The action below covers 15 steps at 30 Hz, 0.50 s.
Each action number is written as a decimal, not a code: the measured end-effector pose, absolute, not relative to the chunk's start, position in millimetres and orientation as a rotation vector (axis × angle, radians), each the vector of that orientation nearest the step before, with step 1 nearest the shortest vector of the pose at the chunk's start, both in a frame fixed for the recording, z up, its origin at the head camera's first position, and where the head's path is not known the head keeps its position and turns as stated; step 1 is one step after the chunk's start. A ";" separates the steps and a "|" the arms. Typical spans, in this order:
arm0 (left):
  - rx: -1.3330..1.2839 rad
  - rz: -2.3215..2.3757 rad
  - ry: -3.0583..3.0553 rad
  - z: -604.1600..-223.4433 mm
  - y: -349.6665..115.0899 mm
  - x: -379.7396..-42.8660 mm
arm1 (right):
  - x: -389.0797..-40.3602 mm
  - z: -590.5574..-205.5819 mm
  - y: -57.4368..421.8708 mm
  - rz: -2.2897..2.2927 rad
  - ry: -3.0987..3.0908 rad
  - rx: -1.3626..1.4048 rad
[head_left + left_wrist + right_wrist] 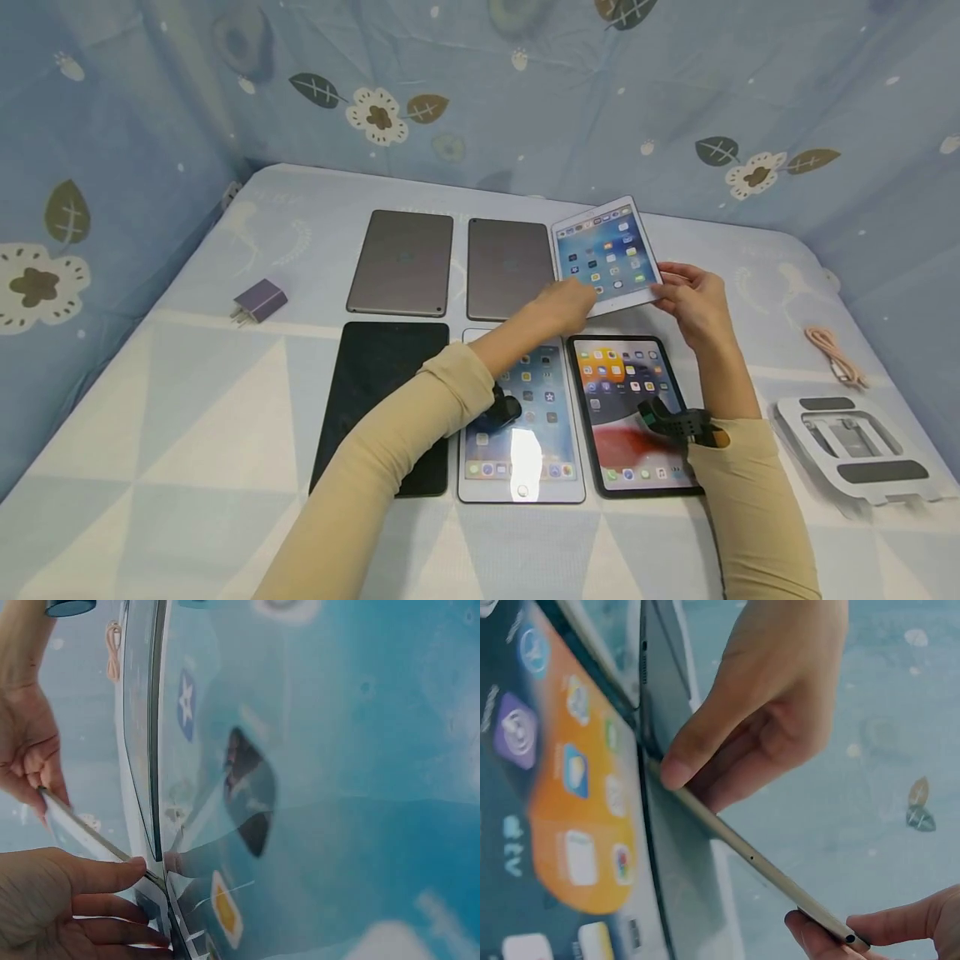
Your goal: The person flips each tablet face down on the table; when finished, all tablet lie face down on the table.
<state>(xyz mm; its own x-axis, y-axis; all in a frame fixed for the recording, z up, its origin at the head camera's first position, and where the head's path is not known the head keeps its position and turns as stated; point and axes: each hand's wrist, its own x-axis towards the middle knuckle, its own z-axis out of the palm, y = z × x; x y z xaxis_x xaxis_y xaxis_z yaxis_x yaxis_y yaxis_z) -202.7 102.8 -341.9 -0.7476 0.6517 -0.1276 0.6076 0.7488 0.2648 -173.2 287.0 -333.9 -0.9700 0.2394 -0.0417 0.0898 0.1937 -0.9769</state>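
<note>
White-framed, lit small tablet (606,254) is pinched by its near edge between left hand (572,302) and right hand (693,302), tilted above the bed's (225,375) far-right tablet row, screen kept readable.

White tablet (606,254), screen lit, tilted, back-right.
</note>
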 end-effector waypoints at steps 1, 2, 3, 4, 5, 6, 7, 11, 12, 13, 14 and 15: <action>1.003 0.309 2.731 -342.2 103.7 -202.7 | -172.0 -331.7 286.7 1.902 -2.317 -0.309; 1.010 0.317 2.727 -342.4 104.6 -202.7 | -171.1 -329.7 286.5 1.903 -2.309 -0.294; 1.019 0.324 2.722 -342.9 105.8 -202.9 | -170.2 -327.9 286.6 1.909 -2.297 -0.280; 1.032 0.330 2.719 -343.2 107.0 -203.0 | -169.3 -326.0 286.8 1.919 -2.283 -0.269; 1.039 0.349 2.710 -343.4 108.2 -202.8 | -168.3 -324.2 287.1 1.926 -2.273 -0.256; 1.050 0.360 2.705 -343.6 109.5 -202.6 | -167.5 -322.5 287.6 1.928 -2.265 -0.245; 1.059 0.374 2.699 -343.8 110.9 -202.5 | -166.6 -320.8 287.9 1.923 -2.262 -0.234; 1.066 0.418 2.675 -344.0 117.1 -201.5 | -163.4 -314.8 289.1 1.865 -2.279 -0.214; 1.071 0.424 2.677 -344.5 118.8 -201.5 | -162.7 -313.4 289.0 1.836 -2.293 -0.213; 1.067 0.439 2.675 -344.9 120.4 -201.6 | -162.1 -312.0 288.9 1.806 -2.308 -0.211; 1.065 0.455 2.672 -345.5 122.1 -201.6 | -161.6 -310.7 288.7 1.780 -2.320 -0.211; 1.064 0.469 2.675 -346.0 123.5 -201.7 | -161.3 -309.7 288.5 1.741 -2.342 -0.204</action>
<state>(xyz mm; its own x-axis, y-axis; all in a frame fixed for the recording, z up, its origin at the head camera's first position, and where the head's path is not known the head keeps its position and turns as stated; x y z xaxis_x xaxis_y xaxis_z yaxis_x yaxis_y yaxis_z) -201.7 123.5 -346.0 -0.7121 0.6964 -0.0887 0.6246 0.6862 0.3728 -161.3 288.5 -309.7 -0.9670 0.2381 0.0902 -0.0178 0.2904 -0.9567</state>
